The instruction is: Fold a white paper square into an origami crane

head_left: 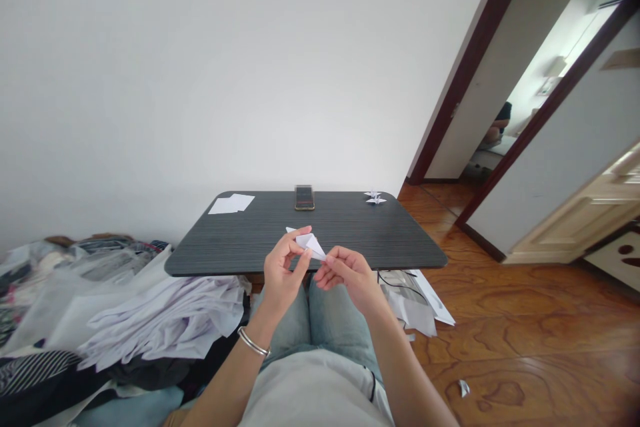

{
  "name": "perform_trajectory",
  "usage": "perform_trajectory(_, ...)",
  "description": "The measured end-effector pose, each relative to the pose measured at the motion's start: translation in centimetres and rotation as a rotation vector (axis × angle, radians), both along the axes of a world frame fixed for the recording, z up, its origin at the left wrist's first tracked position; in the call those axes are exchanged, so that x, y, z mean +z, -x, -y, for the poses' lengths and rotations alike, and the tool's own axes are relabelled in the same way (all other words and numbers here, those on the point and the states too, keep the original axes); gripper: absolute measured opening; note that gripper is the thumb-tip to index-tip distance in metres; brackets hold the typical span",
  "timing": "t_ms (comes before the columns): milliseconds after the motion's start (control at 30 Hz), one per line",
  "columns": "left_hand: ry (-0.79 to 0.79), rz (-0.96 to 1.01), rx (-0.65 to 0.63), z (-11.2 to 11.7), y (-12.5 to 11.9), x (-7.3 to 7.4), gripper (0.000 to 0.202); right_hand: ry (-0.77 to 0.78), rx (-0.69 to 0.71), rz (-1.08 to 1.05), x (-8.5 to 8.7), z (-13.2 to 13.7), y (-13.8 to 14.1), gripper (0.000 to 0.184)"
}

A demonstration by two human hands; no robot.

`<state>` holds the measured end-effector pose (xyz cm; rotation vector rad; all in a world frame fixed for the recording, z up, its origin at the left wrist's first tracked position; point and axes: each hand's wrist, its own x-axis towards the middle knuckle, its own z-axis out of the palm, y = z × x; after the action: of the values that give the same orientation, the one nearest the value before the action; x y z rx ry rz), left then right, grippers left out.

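1. Paper (309, 245), one white piece creased into a narrow, pointed shape, is held in the air between both hands, above the near edge of the tabletop.
2. Left hand (283, 273): its fingers (295, 245) are clamped on the paper's upper folds, and one smooth silver bangle (253, 341) circles the wrist.
3. Right hand (347, 277): its fingers (331, 255) are pinched together on the paper's lower point.
4. Faded denim jeans (325, 320) cover two knees below the hands, with a grey cotton shirt (315, 393) nearest.
5. Crumpled white sheets (165, 323) lie in a soft heap at left, above dark striped fabric (35, 370).
6. One small paper scrap (464, 387) lies on the glossy, swirling-grained wooden floor (525, 347) at right. Loose white paper (413, 300) and one thin black cable (400, 283) sit just beyond the hands, right of the knees.
7. Tabletop (395, 243): dark, streaky wood grain with rounded corners. At the far edge are two flat white sheets (231, 203) at left, one phone (305, 198) with a gold rim at the middle, and two small origami cranes (375, 197) at right.
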<state>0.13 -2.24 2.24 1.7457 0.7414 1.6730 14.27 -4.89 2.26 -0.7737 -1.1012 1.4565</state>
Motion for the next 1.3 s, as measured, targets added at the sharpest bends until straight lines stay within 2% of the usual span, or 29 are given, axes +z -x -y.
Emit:
perform_trajectory(200, -0.009, -0.041, 0.016, 0.15, 0.07, 0.0, 0.017, 0.005, -0.005, -0.007, -0.05, 0.05, 0.13, 0.022)
perform_trajectory(600, 0.055, 0.028, -0.014, 0.11, -0.2, -0.21, 0.019, -0.048, -0.096, 0.052, -0.19, 0.06, 0.39, 0.024)
perform_trajectory(833, 0.058, 0.04, 0.005, 0.0, -0.1, 0.06, 0.02, -0.065, -0.044, 0.076, -0.09, 0.05, -0.32, 0.023)
perform_trajectory(1033, 0.041, 0.003, 0.01, 0.11, -0.09, 0.21, 0.019, -0.056, -0.087, 0.063, -0.05, -0.15, 0.04, 0.025)
perform_trajectory(1300, 0.029, 0.017, -0.005, 0.2, -0.1, 0.06, 0.016, -0.005, -0.061, -0.005, -0.12, -0.13, 0.04, 0.022)
